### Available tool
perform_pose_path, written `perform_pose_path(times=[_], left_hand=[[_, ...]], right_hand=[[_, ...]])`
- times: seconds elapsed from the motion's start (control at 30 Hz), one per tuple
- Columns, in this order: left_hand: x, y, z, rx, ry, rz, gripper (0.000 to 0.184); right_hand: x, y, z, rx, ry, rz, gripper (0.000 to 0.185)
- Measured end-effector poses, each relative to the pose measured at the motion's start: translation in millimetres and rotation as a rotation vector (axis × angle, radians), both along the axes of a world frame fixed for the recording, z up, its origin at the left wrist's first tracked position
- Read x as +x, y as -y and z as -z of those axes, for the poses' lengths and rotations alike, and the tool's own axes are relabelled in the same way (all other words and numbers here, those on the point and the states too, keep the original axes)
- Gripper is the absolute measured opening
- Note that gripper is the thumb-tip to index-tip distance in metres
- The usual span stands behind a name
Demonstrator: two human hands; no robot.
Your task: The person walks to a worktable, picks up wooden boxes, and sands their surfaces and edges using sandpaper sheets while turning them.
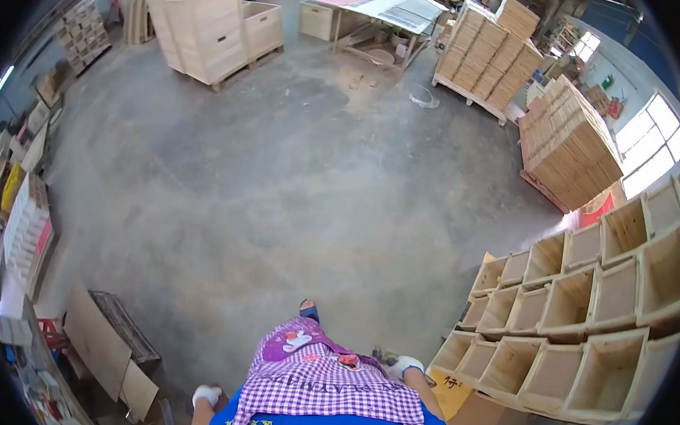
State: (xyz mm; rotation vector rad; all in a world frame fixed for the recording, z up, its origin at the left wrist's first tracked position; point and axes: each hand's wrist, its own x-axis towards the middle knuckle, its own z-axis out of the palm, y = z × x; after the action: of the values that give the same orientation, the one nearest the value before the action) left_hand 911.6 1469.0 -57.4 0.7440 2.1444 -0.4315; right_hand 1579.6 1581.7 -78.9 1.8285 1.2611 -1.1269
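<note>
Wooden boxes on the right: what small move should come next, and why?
Perhaps a slight turn right, toward the wooden boxes: they stand on the side of the right hand, while the left hand hangs low opposite. Whether the right hand holds anything is unclear.

The checkered apron (329,391) has the left hand (206,395), white-covered, beside it on its left, and the right hand (408,366), likewise covered, at its right edge, near rows of open wooden boxes (544,345). A brown panel (97,338) stands farther left of the apron.
</note>
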Motion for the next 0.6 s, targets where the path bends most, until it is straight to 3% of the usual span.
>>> perform_pose_path(times=[0.03,0.07,0.1,0.27,0.37,0.4,0.5,0.53,0.6], left_hand=[[7,-38,14,-0.026,0.010,0.055,0.060],[6,-94,32,0.158,0.183,0.060,0.060],[23,-172,26,0.108,0.059,0.151,0.059],[136,-554,-62,0.577,0.135,0.503,0.066],[201,-725,-120,0.667,0.172,0.534,0.064],[209,-759,-108,0.671,0.170,0.519,0.064],[224,-833,-72,0.962,0.167,0.222,0.063],[225,-844,-67,0.826,0.114,0.230,0.064],[224,-842,-59,0.534,0.048,0.303,0.066]], right_hand=[[6,-33,-9,-0.012,0.009,0.010,0.068],[10,-67,-16,0.055,-0.020,0.092,0.062],[10,-99,-25,0.127,-0.054,0.173,0.057],[28,-250,-40,0.146,-0.243,0.589,0.056],[49,-340,1,0.207,-0.320,0.725,0.055],[63,-376,20,0.208,-0.319,0.711,0.055],[117,-475,97,0.142,-0.243,0.151,0.054],[121,-515,89,0.142,-0.261,0.153,0.054],[140,-590,58,0.024,-0.280,0.438,0.055]])
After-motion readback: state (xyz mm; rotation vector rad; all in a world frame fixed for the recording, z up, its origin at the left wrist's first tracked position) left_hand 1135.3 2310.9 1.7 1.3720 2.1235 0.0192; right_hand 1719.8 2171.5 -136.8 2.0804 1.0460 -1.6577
